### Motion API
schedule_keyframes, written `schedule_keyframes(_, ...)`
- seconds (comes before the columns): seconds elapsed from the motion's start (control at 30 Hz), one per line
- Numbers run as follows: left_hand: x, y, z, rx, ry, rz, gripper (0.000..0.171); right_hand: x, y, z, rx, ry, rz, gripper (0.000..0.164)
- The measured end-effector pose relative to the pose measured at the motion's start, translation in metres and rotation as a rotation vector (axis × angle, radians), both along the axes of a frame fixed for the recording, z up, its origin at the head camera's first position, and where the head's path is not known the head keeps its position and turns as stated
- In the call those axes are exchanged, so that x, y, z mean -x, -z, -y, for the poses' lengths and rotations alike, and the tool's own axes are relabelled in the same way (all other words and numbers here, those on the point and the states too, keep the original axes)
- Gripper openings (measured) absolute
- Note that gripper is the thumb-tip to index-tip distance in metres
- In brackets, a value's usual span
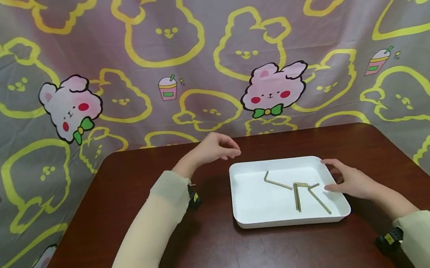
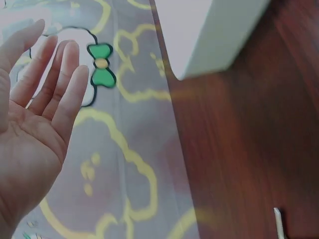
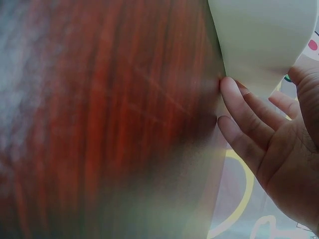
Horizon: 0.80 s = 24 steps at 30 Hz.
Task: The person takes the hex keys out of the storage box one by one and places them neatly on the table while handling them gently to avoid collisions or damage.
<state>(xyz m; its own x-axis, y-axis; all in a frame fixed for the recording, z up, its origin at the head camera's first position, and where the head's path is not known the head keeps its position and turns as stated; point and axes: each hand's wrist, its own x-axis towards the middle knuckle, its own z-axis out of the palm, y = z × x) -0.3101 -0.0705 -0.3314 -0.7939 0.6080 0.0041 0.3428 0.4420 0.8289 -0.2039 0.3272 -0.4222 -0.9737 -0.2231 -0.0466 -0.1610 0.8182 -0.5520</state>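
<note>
A white rectangular tray (image 1: pixel 261 222) lies on the table with several brass-coloured L-shaped hex keys (image 1: pixel 319 200) in it. Two or more of the keys lie close together near the middle, with others to either side. Just beyond the tray's far left corner, my left hand (image 1: pixel 216 147) is in the air, fingers loosely bent and holding nothing; the left wrist view shows its bare palm. My right hand (image 1: pixel 351 180) holds the tray's right side, thumb over the rim and fingers (image 3: pixel 244 107) against the outer wall.
The dark brown wooden table (image 1: pixel 200 261) ends at a patterned cloth (image 1: pixel 206 75) with cartoon rabbits, hanging behind and beside it. A wrist camera (image 1: pixel 194 198) sits on the left wrist, another (image 1: pixel 390 240) on the right.
</note>
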Motion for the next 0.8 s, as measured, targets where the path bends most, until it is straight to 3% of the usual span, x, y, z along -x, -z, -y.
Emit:
schedule_keyframes(0.2, 0.001, -0.013, -0.033, -0.032, 0.037, 0.016, 0.02, -0.001, -0.002, -0.002, -0.002, 0.0, -0.008, 0.084)
schedule_keyframes(0.4, 0.005, -0.019, -0.056, -0.099, 0.063, 0.096, 0.023, 0.0, -0.003, -0.001, -0.001, -0.006, -0.014, 0.082)
schedule_keyframes(0.6, 0.012, -0.019, -0.068, -0.028, 0.151, 0.146, 0.029, 0.001, -0.001, -0.001, 0.007, -0.013, -0.014, 0.082)
schedule_keyframes(0.8, 0.014, -0.01, -0.082, 0.052, 0.186, 0.21, 0.033, 0.001, -0.001, 0.001, 0.008, -0.007, -0.006, 0.082)
